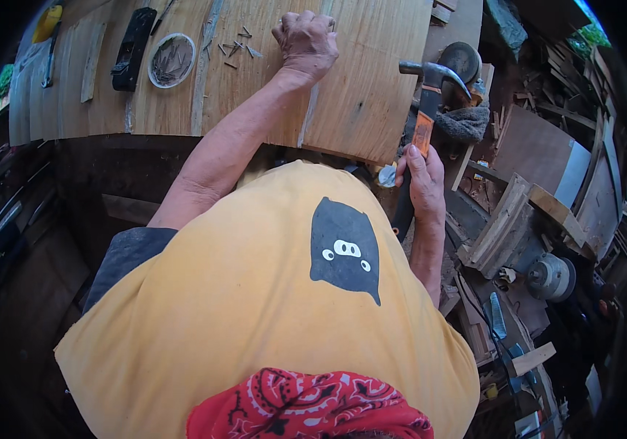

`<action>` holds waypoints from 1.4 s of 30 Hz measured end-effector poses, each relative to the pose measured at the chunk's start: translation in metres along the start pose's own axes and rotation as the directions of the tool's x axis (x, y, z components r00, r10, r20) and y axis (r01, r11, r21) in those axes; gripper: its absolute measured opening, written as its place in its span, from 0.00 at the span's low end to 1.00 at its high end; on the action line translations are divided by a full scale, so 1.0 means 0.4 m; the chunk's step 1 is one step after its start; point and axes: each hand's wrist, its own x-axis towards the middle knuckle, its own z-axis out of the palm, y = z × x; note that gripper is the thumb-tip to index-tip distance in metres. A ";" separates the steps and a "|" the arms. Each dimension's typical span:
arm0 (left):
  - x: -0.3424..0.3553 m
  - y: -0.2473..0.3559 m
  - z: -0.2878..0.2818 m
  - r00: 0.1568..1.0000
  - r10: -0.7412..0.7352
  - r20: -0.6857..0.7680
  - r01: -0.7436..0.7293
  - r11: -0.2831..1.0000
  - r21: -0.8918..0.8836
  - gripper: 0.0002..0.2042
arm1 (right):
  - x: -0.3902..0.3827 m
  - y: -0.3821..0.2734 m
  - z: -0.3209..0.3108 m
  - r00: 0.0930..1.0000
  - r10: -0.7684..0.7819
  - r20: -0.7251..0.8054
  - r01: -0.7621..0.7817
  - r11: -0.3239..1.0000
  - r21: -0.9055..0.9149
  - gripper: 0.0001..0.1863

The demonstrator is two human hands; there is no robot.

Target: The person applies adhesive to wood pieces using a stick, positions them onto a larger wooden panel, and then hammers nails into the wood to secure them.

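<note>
Right hand (424, 179) wraps hammer (424, 124) mid-handle, likely for control
Left hand (309, 48) curls on board (372, 95), contents hidden; loose nails (236, 48) lie within reach.

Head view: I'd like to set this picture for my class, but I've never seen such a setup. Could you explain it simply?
There is no machine here: these are a person's own two bare hands. The picture comes from a wide fisheye camera worn on the head, looking down, so straight edges bend near the rim and the wearer's yellow shirt fills the middle.

The right hand grips a claw hammer with its head up. The left hand rests, curled, on a wooden surface; whether it holds anything is hidden.

Left of that hand lie loose nails, a round dish holding more, and a long black tool, perhaps a hand plane.
</note>
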 end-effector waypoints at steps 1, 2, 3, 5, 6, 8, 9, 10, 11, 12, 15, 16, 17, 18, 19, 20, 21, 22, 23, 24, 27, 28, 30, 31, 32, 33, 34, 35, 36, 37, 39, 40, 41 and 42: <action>0.003 -0.007 0.002 1.000 -0.005 0.021 0.006 0.999 -0.042 0.16 | 0.011 -0.017 0.012 0.999 -0.027 0.022 0.028 0.999 -0.041 0.17; 0.000 -0.012 0.004 0.999 -0.014 0.041 0.018 0.996 -0.083 0.15 | 0.021 -0.034 0.024 0.998 -0.052 0.046 0.056 0.995 -0.085 0.16; -0.005 -0.015 0.006 0.999 -0.027 0.039 0.029 0.997 -0.077 0.14 | 0.030 -0.052 0.034 0.995 -0.076 0.071 0.087 0.983 -0.163 0.16; -0.010 -0.017 0.011 0.999 -0.044 0.024 0.045 0.997 -0.062 0.14 | 0.050 -0.081 0.057 0.990 -0.120 0.080 0.138 0.945 -0.296 0.15; -0.011 -0.018 0.015 0.998 -0.033 -0.046 0.029 0.996 -0.081 0.08 | 0.060 -0.093 0.068 0.983 -0.148 0.105 0.176 0.919 -0.353 0.14; -0.013 -0.023 0.020 0.984 -0.017 -0.180 -0.003 0.994 -0.110 0.02 | 0.078 -0.111 0.090 0.973 -0.200 0.112 0.229 0.843 -0.487 0.15; -0.012 -0.027 0.022 0.986 -0.018 -0.168 -0.003 0.992 -0.125 0.02 | 0.086 -0.117 0.103 0.954 -0.266 0.139 0.298 0.795 -0.529 0.15; -0.013 -0.031 0.024 0.988 -0.017 -0.155 -0.005 0.990 -0.141 0.02 | 0.093 -0.122 0.115 0.952 -0.273 0.137 0.300 0.749 -0.591 0.15; -0.012 -0.034 0.028 0.990 -0.016 -0.141 -0.007 0.987 -0.157 0.02 | 0.099 -0.125 0.127 0.939 -0.313 0.144 0.330 0.697 -0.636 0.15; -0.010 -0.038 0.030 0.987 -0.016 -0.157 -0.008 0.988 -0.151 0.02 | 0.103 -0.129 0.137 0.931 -0.340 0.133 0.333 0.643 -0.689 0.16; -0.008 -0.041 0.040 0.984 -0.015 -0.178 -0.009 0.991 -0.133 0.01 | 0.110 -0.137 0.157 0.964 -0.239 0.119 0.240 0.579 -0.779 0.16; -0.006 -0.043 0.043 0.985 -0.010 -0.175 -0.012 0.992 -0.123 0.01 | 0.110 -0.140 0.159 0.958 -0.261 0.117 0.249 0.560 -0.790 0.16; -0.006 -0.044 0.045 0.985 -0.005 -0.170 -0.014 0.993 -0.115 0.01 | 0.107 -0.142 0.158 0.961 -0.251 0.118 0.240 0.544 -0.804 0.16; -0.009 -0.043 0.049 0.980 0.001 -0.197 -0.028 0.991 -0.132 0.01 | 0.107 -0.143 0.157 0.963 -0.241 0.121 0.234 0.528 -0.816 0.16; -0.009 -0.045 0.051 0.974 0.010 -0.228 -0.044 0.989 -0.142 0.01 | 0.105 -0.144 0.155 0.956 -0.266 0.122 0.250 0.525 -0.814 0.16; -0.011 -0.045 0.054 0.967 0.020 -0.254 -0.061 0.986 -0.154 0.02 | 0.107 -0.146 0.153 0.951 -0.286 0.119 0.260 0.524 -0.811 0.16; -0.013 -0.045 0.059 0.965 0.024 -0.260 -0.065 0.987 -0.150 0.02 | 0.110 -0.145 0.153 0.938 -0.327 0.116 0.280 0.517 -0.809 0.16; -0.013 -0.048 0.063 0.962 0.030 -0.270 -0.072 0.987 -0.144 0.02 | 0.114 -0.145 0.152 0.943 -0.312 0.116 0.269 0.512 -0.816 0.17; -0.013 -0.048 0.068 0.959 0.037 -0.279 -0.079 0.987 -0.139 0.02 | 0.121 -0.144 0.154 0.941 -0.319 0.116 0.271 0.501 -0.822 0.17; -0.011 -0.050 0.070 0.957 0.038 -0.288 -0.078 0.989 -0.127 0.02 | 0.126 -0.143 0.154 0.939 -0.326 0.114 0.271 0.490 -0.829 0.18; -0.004 -0.055 0.058 0.951 0.049 -0.307 -0.089 0.989 -0.116 0.02 | 0.132 -0.137 0.145 0.946 -0.288 0.152 0.267 0.418 -0.868 0.17; -0.006 -0.049 0.047 0.950 0.054 -0.307 -0.096 0.987 -0.125 0.02 | 0.128 -0.133 0.138 0.951 -0.266 0.156 0.289 0.592 -0.752 0.16; -0.036 -0.024 0.015 0.947 0.111 -0.303 -0.144 0.985 -0.090 0.05 | 0.091 -0.122 0.101 0.986 -0.100 0.136 0.152 0.881 -0.449 0.16; -0.047 -0.002 -0.001 0.936 0.163 -0.313 -0.187 0.981 -0.047 0.09 | 0.068 -0.108 0.087 0.992 -0.075 0.098 0.102 0.945 -0.311 0.15; -0.061 0.027 -0.013 0.920 0.213 -0.328 -0.226 0.974 -0.002 0.14 | 0.043 -0.096 0.061 0.992 -0.100 0.072 0.112 0.974 -0.195 0.15; -0.105 0.073 -0.017 0.897 0.352 -0.266 -0.372 0.928 -0.024 0.15 | 0.012 -0.077 0.038 0.998 -0.061 0.013 0.062 0.994 -0.095 0.15; -0.157 0.125 -0.014 0.842 0.525 -0.126 -0.540 0.827 -0.157 0.14 | -0.014 -0.054 0.020 0.998 -0.055 0.015 0.055 0.998 0.032 0.14; -0.208 0.182 -0.010 0.739 0.673 -0.010 -0.642 0.701 -0.310 0.14 | -0.029 -0.037 -0.006 1.000 -0.009 -0.002 0.009 0.992 0.124 0.13; -0.241 0.225 -0.003 0.587 0.805 0.092 -0.724 0.572 -0.386 0.16 | -0.043 -0.018 -0.028 0.999 -0.032 -0.021 0.036 0.970 0.241 0.13; -0.262 0.245 0.001 0.523 0.846 0.102 -0.757 0.516 -0.400 0.17 | -0.058 -0.005 -0.056 0.998 -0.005 -0.056 0.023 0.950 0.311 0.12; -0.271 0.251 0.018 0.503 0.848 0.166 -0.761 0.525 -0.381 0.18 | -0.070 0.025 -0.095 0.999 0.017 -0.030 -0.001 0.880 0.474 0.11; -0.275 0.250 0.023 0.481 0.836 0.265 -0.752 0.548 -0.365 0.19 | -0.072 0.038 -0.109 1.000 0.019 0.005 -0.019 0.828 0.560 0.11; -0.278 0.249 0.026 0.481 0.827 0.292 -0.746 0.561 -0.359 0.18 | -0.071 0.053 -0.117 1.000 -0.002 0.027 -0.017 0.753 0.658 0.11; -0.276 0.243 0.027 0.477 0.846 0.239 -0.753 0.534 -0.384 0.17 | -0.066 0.065 -0.123 0.996 0.048 0.072 -0.083 0.760 0.645 0.10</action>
